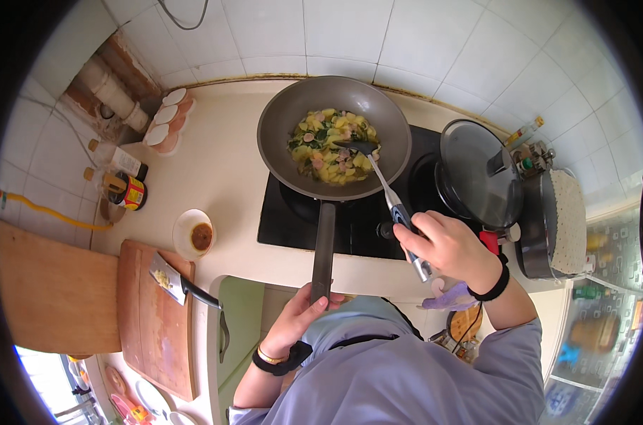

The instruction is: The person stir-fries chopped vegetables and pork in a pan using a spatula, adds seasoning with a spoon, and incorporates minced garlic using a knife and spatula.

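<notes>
A deep grey frying pan (279, 152) sits over the black cooktop (282, 219), its long handle pointing toward me. My left hand (297, 319) is wrapped round the end of that handle. In the pan lies chopped food (328, 166), a mix of yellow chunks, green leaves and pinkish slices. My right hand (452, 248) grips the dark blue and silver handle of a spatula (399, 210). The spatula's dark head rests in the food at the right side of the heap.
A lidded pot (477, 159) stands right of the pan. Left are a bowl of brown sauce (193, 234), a cleaver (169, 278) with minced bits on its blade, a cutting board (155, 333) and a dark sauce bottle (127, 191). A tiled wall (343, 32) rises behind.
</notes>
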Demonstrator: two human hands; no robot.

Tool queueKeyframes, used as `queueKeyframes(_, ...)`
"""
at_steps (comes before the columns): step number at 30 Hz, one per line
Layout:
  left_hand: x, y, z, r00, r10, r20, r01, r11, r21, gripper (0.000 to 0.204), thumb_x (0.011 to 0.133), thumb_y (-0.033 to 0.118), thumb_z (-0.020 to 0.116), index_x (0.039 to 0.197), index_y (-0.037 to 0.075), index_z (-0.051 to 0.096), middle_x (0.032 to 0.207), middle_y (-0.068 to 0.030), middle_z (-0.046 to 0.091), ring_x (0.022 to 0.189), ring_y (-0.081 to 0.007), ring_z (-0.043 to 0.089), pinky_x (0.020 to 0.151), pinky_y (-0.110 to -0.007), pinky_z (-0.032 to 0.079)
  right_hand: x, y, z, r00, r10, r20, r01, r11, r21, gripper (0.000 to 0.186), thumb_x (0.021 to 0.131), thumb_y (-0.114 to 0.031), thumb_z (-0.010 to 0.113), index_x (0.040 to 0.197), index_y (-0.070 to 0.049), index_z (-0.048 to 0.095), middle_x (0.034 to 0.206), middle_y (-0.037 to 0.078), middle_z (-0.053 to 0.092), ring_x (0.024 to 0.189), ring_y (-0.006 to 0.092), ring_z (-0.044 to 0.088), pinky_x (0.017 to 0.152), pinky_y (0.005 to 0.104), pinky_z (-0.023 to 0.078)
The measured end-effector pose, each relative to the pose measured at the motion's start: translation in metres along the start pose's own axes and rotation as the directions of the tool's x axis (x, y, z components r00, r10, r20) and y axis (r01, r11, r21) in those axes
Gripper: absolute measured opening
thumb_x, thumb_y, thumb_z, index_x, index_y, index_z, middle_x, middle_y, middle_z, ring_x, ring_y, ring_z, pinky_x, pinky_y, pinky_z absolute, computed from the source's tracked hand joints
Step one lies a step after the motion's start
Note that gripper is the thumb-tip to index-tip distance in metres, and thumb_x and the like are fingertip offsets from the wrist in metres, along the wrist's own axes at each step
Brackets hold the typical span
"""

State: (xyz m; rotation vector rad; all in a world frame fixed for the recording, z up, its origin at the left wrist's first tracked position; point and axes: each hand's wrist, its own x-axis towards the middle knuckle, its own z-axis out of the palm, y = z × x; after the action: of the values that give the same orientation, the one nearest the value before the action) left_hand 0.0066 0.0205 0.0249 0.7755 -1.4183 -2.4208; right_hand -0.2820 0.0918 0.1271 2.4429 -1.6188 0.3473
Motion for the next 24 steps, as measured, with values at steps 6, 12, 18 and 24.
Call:
queueKeyframes(6, -0.003, 0.001, 0.0, 0.999, -0.017, -0.029, 0.018, 0.999, 0.027, 0.042, 0.096, 0.018, 0.048, 0.133, -0.002, 0.04, 0.114, -0.0134, 0.061, 0.104, -0.0203, 0.057, 0.095, -0.035, 0.041, -0.013, 0.001, -0.007, 0.993, 0.095, -0.071, -0.094, 0.995, 0.018, 0.034, 0.069, -0.006, 0.067, 0.103, -0.006, 0.063, 0.084, 0.006, 0.045, 0.07, 0.0176, 0.054, 0.054, 0.0249, 0.047)
queueKeyframes(12, 0.0, 0.004, 0.0, 0.999, -0.036, -0.027, 0.036, 0.999, 0.011, 0.04, 0.096, 0.018, 0.049, 0.131, -0.001, 0.042, 0.115, -0.012, 0.06, 0.104, -0.0196, 0.056, 0.093, -0.033, 0.042, -0.006, 0.007, 0.012, 0.995, 0.102, -0.009, -0.101, 0.993, 0.067, 0.044, 0.062, -0.004, 0.072, 0.105, -0.006, 0.062, 0.089, 0.01, 0.05, 0.074, 0.0237, 0.057, 0.058, 0.031, 0.05)
queueKeyframes(18, -0.002, 0.003, -0.003, 0.998, -0.062, -0.028, 0.063, 0.998, 0.026, 0.04, 0.095, 0.018, 0.051, 0.13, 0.0, 0.043, 0.116, -0.0112, 0.06, 0.107, -0.0195, 0.055, 0.093, -0.033, 0.041, -0.002, 0.006, 0.004, 0.975, 0.167, -0.146, -0.141, 0.974, 0.176, 0.041, 0.065, -0.003, 0.069, 0.106, -0.006, 0.063, 0.093, 0.009, 0.05, 0.075, 0.0234, 0.057, 0.058, 0.0307, 0.05)
queueKeyframes(24, 0.0, 0.001, -0.003, 0.999, -0.053, -0.012, 0.053, 0.999, 0.006, 0.042, 0.095, 0.02, 0.054, 0.13, 0.0, 0.043, 0.118, -0.0103, 0.058, 0.111, -0.0194, 0.053, 0.096, -0.034, 0.04, 0.0, 0.005, 0.018, 0.971, 0.173, -0.166, -0.153, 0.98, 0.127, 0.041, 0.064, -0.002, 0.071, 0.104, -0.006, 0.063, 0.09, 0.01, 0.051, 0.072, 0.0239, 0.057, 0.058, 0.0316, 0.05)
